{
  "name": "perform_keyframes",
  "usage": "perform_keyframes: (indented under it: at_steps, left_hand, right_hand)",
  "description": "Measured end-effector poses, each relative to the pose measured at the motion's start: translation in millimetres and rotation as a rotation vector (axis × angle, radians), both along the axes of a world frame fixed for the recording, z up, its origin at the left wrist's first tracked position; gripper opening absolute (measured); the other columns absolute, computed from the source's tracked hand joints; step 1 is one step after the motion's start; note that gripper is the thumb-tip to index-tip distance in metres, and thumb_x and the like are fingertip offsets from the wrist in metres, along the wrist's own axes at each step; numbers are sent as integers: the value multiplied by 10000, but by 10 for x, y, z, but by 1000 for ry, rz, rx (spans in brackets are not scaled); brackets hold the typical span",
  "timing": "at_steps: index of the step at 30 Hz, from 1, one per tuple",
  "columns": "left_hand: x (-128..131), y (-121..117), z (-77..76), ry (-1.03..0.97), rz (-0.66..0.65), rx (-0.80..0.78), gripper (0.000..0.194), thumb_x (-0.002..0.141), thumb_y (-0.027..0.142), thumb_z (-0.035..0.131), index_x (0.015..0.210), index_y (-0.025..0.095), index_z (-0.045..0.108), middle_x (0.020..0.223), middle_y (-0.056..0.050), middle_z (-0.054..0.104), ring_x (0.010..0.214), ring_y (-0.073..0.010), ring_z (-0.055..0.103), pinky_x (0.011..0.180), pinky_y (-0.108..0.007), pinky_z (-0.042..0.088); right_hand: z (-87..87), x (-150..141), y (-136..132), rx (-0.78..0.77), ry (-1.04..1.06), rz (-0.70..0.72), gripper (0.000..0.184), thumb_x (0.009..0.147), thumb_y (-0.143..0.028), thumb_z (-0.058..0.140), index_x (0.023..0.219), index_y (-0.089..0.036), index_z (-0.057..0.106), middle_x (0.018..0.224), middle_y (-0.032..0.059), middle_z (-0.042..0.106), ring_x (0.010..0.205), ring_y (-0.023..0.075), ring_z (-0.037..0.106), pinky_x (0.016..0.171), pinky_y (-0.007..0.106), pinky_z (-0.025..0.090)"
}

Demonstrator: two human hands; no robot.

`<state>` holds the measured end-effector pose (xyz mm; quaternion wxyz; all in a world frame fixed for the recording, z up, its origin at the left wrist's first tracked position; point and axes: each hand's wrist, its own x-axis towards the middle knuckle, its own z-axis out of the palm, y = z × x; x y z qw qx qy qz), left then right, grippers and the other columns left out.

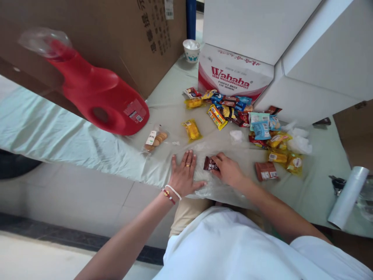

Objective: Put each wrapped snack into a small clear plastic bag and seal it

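Observation:
My left hand (184, 175) lies flat with its fingers spread on a clear plastic sheet (201, 146) over the pale green tablecloth. To its right, my right hand (230, 169) has its fingers closed on a small dark brown snack packet (208, 163) with white print, which rests on the sheet. A lighter brown snack packet (265, 171) lies to the right of that hand. Beyond my hands are a yellow snack packet (191, 130) and a clear packet of round biscuits (157, 139).
A pile of mixed wrapped snacks (230, 107) lies before a Wahaba-type water carton (236, 74). A red jug (107, 101) stands at the left by a cardboard box (116, 35). A paper cup (191, 52) is behind. At right lie keys (337, 183) and a plastic-film roll (348, 197).

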<state>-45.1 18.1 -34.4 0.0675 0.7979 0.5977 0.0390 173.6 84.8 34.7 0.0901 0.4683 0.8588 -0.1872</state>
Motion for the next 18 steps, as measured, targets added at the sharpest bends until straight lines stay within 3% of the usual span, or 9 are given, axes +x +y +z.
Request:
perform_keyframes:
  at_steps: [3,5,7,11,14,18]
  left_hand:
    - [13,6,9,19,5,-18,1125,858,843,428,1612,21,279,1697,-274,146,1585,-456,175,1215,-762,19]
    - [21,12,29,27,9,-39,1122,852,853,425,1617,44,287,1702,-262,136,1588,-450,171,1221,-754,15]
    - [26,19,53,32,14,-61,1141,825,875,442,1620,69,298,1707,-255,133,1591,-458,154,1222,-751,17]
    - [24,23,82,41,18,-99,1212,770,897,498,1620,58,290,1706,-267,146,1588,-493,106,1209,-770,33]
    - [19,24,86,48,13,-106,1196,783,882,493,1623,58,279,1710,-265,135,1594,-486,83,1208,-769,20]
    - [24,43,96,58,16,-132,1209,767,891,495,1624,65,282,1713,-263,114,1594,-482,83,1207,-771,3]
  right_hand:
    - [-16,60,384,63,130,-82,488,1021,-516,520,1397,-220,614,1362,127,627,1120,256,663,940,340,511]
    - [17,139,840,205,143,-275,478,1052,-476,452,1398,-184,606,1343,154,633,1159,285,647,976,377,499]
    - [21,201,1332,310,54,-468,554,1000,-400,556,1474,-115,520,1430,230,549,1182,336,629,961,417,500]
    - [-70,254,1983,270,-66,-494,563,928,-349,653,1399,-51,573,1396,280,556,1196,362,613,964,434,493]
    - [-93,325,2068,209,-128,-471,527,875,-345,717,1309,-53,653,1303,276,625,1173,354,627,952,423,500]
    - [12,542,1815,24,-181,-434,462,790,-391,804,1130,-85,740,1078,209,713,1019,316,678,845,369,517]
